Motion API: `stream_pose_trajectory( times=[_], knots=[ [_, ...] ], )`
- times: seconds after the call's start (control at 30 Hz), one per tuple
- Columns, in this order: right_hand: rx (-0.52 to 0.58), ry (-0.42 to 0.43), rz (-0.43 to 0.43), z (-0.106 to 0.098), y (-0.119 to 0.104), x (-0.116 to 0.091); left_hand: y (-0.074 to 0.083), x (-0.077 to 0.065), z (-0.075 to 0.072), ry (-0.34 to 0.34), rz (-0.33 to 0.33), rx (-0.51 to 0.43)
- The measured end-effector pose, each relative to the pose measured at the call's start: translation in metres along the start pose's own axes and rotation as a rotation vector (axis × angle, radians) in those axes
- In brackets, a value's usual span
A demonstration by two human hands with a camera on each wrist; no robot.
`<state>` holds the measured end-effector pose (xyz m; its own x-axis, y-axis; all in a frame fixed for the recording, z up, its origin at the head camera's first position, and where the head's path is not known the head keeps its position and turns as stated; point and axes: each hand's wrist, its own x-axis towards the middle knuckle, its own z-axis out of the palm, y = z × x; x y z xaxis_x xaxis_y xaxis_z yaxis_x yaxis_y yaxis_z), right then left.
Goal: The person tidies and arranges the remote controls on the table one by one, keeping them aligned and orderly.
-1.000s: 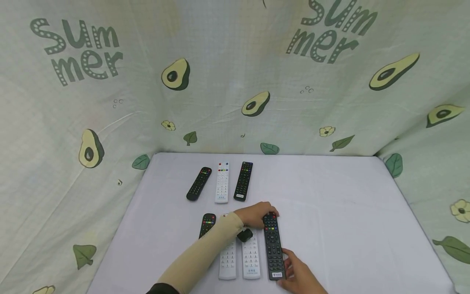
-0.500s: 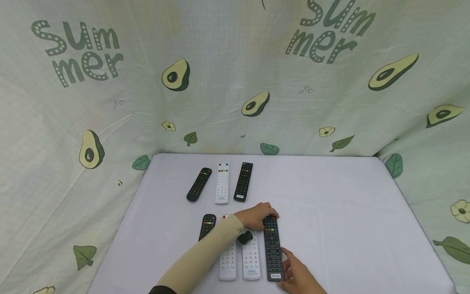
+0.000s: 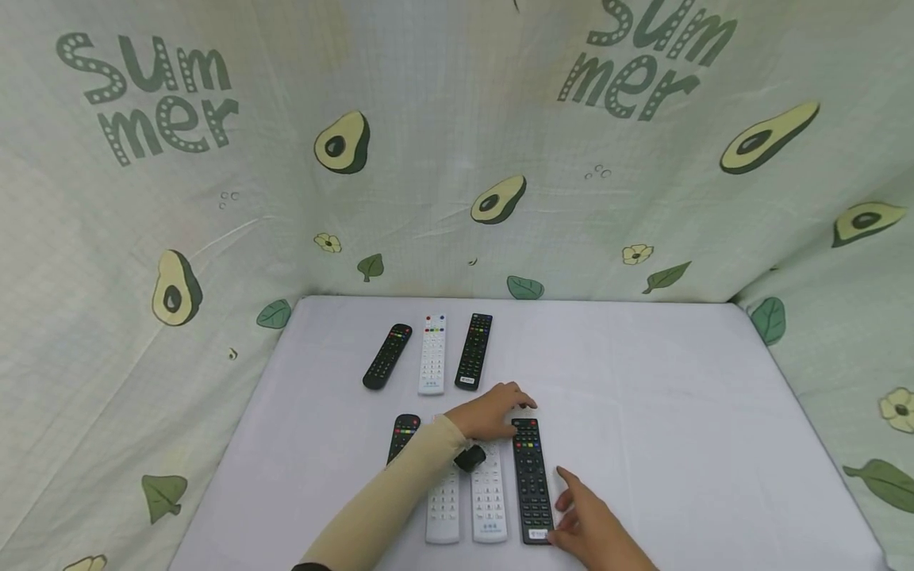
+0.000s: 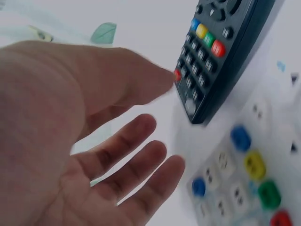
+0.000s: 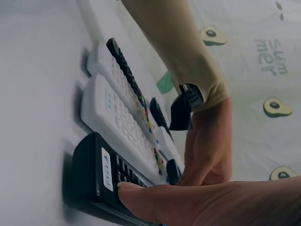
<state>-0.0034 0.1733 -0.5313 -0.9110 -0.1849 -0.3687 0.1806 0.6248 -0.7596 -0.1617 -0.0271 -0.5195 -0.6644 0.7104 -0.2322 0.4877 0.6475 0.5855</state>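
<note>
A black remote control [image 3: 531, 480] lies flat at the right end of the front row. My left hand [image 3: 489, 412] hovers around its far end, fingers spread and apart from it; in the left wrist view, the thumb tip [image 4: 162, 84] overlaps the remote's corner. Beside the near right corner is my right hand [image 3: 589, 523], its index finger standing off to the side. Its thumb [image 5: 141, 197] is right at the remote's labelled end in the right wrist view. Two white remotes [image 3: 489, 503] [image 3: 443, 511] and another black remote [image 3: 404, 432] lie to the left, partly under my left forearm.
A back row holds a slanted black remote [image 3: 387, 357], a white remote [image 3: 432, 355] and a black remote [image 3: 474, 352]. They lie on a white-covered table [image 3: 664, 412]. A printed avocado cloth [image 3: 428, 103] hangs behind it and on both sides.
Both hands have let go of the right-hand black remote. The left hand has lifted slightly away from its far end, and the right fingers have moved off to the right.
</note>
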Motion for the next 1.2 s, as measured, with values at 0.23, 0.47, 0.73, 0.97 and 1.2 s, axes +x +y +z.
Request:
stream_pose_trajectory(
  times=[0.23, 0.47, 0.73, 0.97, 1.2],
  knots=[
    [-0.078, 0.094, 0.008, -0.021, -0.009, 0.012, -0.013, -0.01, -0.012, 0.169, -0.089, -0.089],
    [-0.116, 0.144, -0.053, -0.04, -0.019, 0.03, -0.021, -0.017, -0.026, 0.364, -0.178, -0.199],
    [-0.134, 0.149, -0.111, -0.047, -0.025, 0.046, -0.027, -0.023, -0.022, 0.578, -0.323, -0.338],
    [-0.131, 0.154, -0.172, -0.056, -0.034, 0.067, -0.034, -0.022, -0.021, 0.666, -0.382, -0.382],
    [-0.143, 0.156, -0.202, -0.066, -0.042, 0.093, -0.036, -0.024, -0.021, 0.641, -0.415, -0.413]
  ],
)
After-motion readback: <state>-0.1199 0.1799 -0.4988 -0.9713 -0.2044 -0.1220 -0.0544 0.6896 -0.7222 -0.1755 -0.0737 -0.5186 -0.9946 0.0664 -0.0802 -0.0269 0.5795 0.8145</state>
